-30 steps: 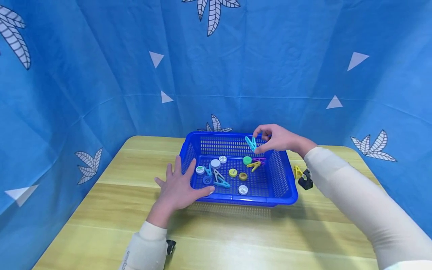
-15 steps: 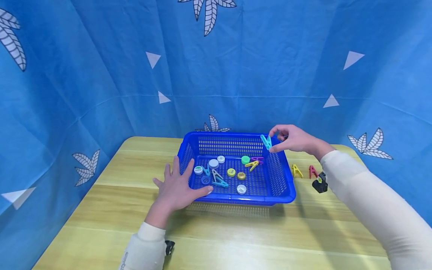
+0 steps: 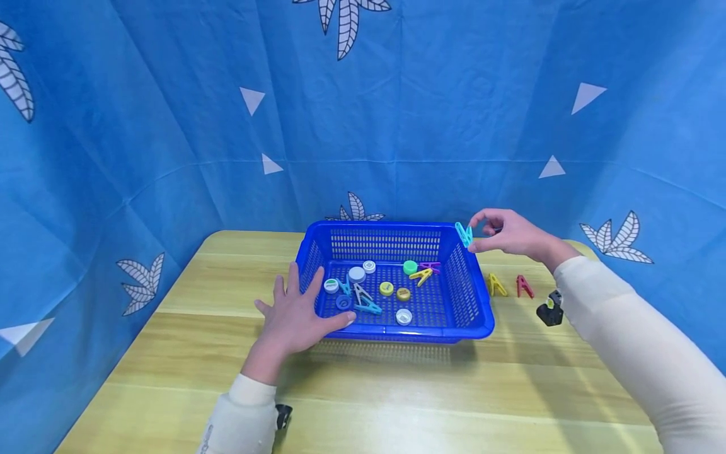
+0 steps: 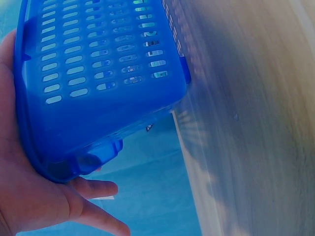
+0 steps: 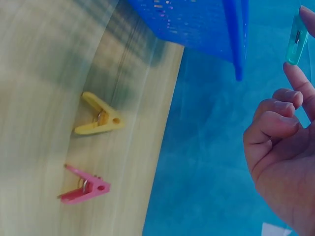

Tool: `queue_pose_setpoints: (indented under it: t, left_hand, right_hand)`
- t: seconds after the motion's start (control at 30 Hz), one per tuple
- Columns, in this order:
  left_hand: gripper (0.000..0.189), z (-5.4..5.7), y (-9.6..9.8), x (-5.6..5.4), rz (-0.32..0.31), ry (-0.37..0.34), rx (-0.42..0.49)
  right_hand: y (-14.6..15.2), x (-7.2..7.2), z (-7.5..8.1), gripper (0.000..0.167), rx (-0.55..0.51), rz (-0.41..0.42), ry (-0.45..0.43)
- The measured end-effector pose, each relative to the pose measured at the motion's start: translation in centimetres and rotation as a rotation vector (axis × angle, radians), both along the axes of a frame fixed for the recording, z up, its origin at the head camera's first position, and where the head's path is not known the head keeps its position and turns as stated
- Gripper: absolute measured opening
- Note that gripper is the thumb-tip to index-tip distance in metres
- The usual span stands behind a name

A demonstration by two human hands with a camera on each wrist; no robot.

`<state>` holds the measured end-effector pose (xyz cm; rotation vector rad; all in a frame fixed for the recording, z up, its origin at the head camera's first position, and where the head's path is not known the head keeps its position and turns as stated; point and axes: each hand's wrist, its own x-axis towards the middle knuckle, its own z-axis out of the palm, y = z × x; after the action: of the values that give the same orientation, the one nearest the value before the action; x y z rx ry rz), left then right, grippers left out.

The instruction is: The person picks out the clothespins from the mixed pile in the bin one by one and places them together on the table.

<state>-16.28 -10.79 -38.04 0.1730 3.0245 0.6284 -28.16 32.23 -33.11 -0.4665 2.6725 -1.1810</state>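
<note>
A turquoise clothespin [image 3: 464,234] is pinched between the thumb and index finger of my right hand [image 3: 513,234], above the right rear corner of the blue basket [image 3: 391,332]. The same clothespin [image 5: 297,40] shows at the upper right of the right wrist view. My left hand [image 3: 295,315] rests with spread fingers on the basket's left front corner; in the left wrist view it lies along the rim [image 4: 23,113]. Inside the basket are several bottle caps, among them a green cap [image 3: 410,267], plus a yellow clothespin [image 3: 421,276], a purple clothespin [image 3: 431,267] and blue and grey clothespins [image 3: 367,306].
Right of the basket, a yellow clothespin [image 3: 496,285] and a red clothespin [image 3: 524,286] lie apart on the wooden table [image 3: 397,391]. A blue patterned curtain [image 3: 454,113] hangs behind and at both sides.
My right hand has carried the turquoise clothespin rightward, from over the basket's inside to its right rear corner. The red clothespin on the table has come into sight. My left hand stays on the basket.
</note>
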Motion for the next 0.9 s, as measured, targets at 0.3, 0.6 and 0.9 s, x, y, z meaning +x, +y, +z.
queue_pose_setpoints:
  t: [0.3,0.6,0.9]
  left_hand:
    - [0.120,0.1,0.0,-0.1,-0.007,0.001,-0.004]
    - [0.121,0.0,0.0,-0.1,-0.009,-0.003,0.003]
    - [0.122,-0.2,0.0,-0.2,-0.006,-0.005,0.003]
  right_hand:
    - [2.4,0.6,-0.6,0.044,-0.022,-0.050,-0.006]
    - [5.0,2.0,-1.5,0.049,-0.046,-0.120,-0.082]
    - [7.5,3.5,-3.2,0.054,0.038,-0.177,-0.094]
